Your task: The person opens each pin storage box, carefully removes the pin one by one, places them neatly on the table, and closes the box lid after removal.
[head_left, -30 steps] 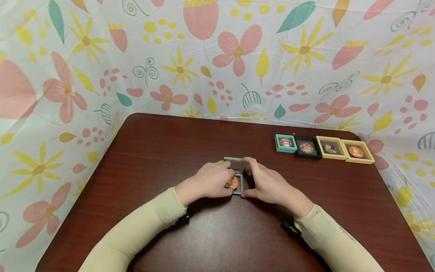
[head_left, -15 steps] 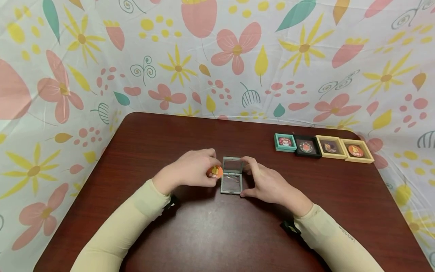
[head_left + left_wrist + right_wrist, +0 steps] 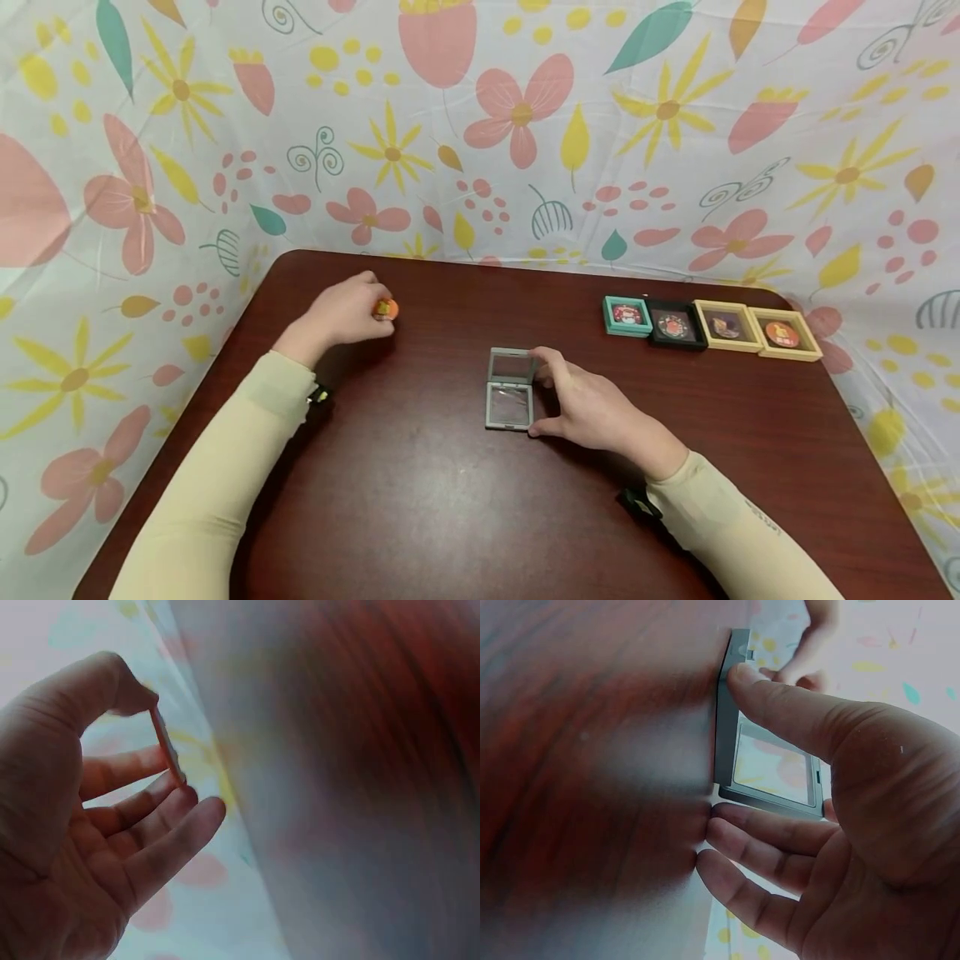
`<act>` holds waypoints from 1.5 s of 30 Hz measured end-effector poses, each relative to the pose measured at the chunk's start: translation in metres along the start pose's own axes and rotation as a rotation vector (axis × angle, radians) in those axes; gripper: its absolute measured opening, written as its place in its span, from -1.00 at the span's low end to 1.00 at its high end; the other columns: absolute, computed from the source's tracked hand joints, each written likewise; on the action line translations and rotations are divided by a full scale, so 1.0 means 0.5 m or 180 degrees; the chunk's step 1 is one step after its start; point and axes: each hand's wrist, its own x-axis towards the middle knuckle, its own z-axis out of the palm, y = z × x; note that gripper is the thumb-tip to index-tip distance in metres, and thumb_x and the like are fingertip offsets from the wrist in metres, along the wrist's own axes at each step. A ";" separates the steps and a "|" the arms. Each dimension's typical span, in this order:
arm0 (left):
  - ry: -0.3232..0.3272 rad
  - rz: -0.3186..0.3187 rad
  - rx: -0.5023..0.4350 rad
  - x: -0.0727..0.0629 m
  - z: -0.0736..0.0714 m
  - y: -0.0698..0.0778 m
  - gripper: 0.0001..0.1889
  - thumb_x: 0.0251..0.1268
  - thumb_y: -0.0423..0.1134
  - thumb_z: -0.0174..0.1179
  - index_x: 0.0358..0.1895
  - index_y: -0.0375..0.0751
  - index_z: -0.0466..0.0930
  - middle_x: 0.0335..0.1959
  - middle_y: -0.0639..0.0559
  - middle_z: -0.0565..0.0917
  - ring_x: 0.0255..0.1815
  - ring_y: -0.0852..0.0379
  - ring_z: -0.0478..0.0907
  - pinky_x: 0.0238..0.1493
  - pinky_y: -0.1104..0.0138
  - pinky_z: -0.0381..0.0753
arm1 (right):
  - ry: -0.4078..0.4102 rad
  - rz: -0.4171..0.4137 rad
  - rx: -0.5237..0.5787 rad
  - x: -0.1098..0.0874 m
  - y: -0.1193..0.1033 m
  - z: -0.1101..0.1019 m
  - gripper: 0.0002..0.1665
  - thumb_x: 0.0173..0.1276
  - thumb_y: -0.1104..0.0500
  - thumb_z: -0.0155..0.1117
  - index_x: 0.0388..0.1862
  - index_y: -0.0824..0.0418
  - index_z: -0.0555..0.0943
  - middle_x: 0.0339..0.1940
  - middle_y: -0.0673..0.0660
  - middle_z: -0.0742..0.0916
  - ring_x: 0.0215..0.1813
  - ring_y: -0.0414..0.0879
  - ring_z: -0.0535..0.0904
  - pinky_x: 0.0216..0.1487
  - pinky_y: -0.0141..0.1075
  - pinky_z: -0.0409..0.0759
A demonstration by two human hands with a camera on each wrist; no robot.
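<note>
At the back left of the table, my left hand [image 3: 347,310] pinches a round orange badge [image 3: 387,309] with a yellow figure on it. Seen edge-on in the left wrist view, the badge [image 3: 166,744] sits between the thumb and fingertips. My right hand [image 3: 592,404] grips the right side of a small grey hinged display case [image 3: 510,406] at mid-table. Its lid [image 3: 512,367] stands raised at the back, and clear film spans both frames. In the right wrist view the thumb presses the case's base [image 3: 725,727], while an index fingertip shows by the lid [image 3: 776,769].
Several framed cases line the back right of the dark wood table [image 3: 420,500]: a teal one [image 3: 628,331], a black one [image 3: 677,340] and yellow ones, one being the far-right case [image 3: 808,351]. A flowered cloth [image 3: 450,125] hangs behind and at the left.
My left hand has lifted the orange badge out of the grey case and carried it to the back left. The right hand and the case have stayed in place.
</note>
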 end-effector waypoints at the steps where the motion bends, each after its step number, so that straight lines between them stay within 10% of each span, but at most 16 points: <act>1: 0.0008 -0.0092 0.0011 0.001 -0.001 -0.022 -0.58 0.26 -0.07 0.40 0.11 -0.22 0.80 0.00 -0.09 0.60 -0.12 -0.04 0.52 -0.09 0.05 0.58 | 0.0008 -0.0008 -0.0001 0.000 -0.001 0.001 0.35 0.15 -0.12 0.86 0.67 0.14 0.13 0.14 0.20 0.77 0.17 0.04 0.78 0.02 0.03 0.74; 7: 0.0029 -0.0540 -0.0029 -0.008 -0.008 -0.121 -0.52 0.35 -0.11 0.36 0.20 -0.39 0.71 0.09 -0.27 0.55 0.01 -0.19 0.48 0.03 -0.08 0.58 | 0.0033 -0.0037 -0.0023 0.000 -0.002 0.004 0.34 0.16 -0.11 0.86 0.66 0.16 0.14 0.12 0.20 0.79 0.15 0.05 0.79 -0.02 0.03 0.75; 21: 0.0004 -0.0996 0.0014 -0.040 -0.034 -0.235 -0.71 0.41 -0.14 0.25 -0.18 -0.37 0.56 -0.03 -0.38 0.47 0.03 -0.34 0.39 0.04 -0.16 0.49 | 0.0015 0.0011 -0.0001 0.001 -0.002 0.001 0.36 0.15 -0.12 0.86 0.67 0.13 0.13 0.12 0.18 0.79 0.15 0.04 0.79 -0.04 0.02 0.75; 36: 0.0030 -0.1151 -0.0078 -0.063 -0.037 -0.294 -0.71 0.44 -0.15 0.20 -0.33 -0.34 0.46 -0.15 -0.44 0.48 0.07 -0.45 0.35 0.08 -0.22 0.40 | 0.0055 -0.0022 -0.0046 0.000 0.003 0.003 0.34 0.16 -0.11 0.86 0.66 0.15 0.15 0.11 0.19 0.78 0.13 0.05 0.79 -0.05 0.02 0.75; 45: -0.0039 -0.1201 -0.0098 -0.069 -0.040 -0.292 -0.65 0.50 -0.15 0.19 -0.06 -0.49 0.53 0.04 -0.57 0.49 0.17 -0.52 0.30 0.17 -0.30 0.40 | 0.0023 0.0000 -0.0031 0.000 0.001 0.002 0.35 0.16 -0.11 0.86 0.67 0.15 0.14 0.12 0.20 0.77 0.14 0.05 0.78 -0.02 0.03 0.75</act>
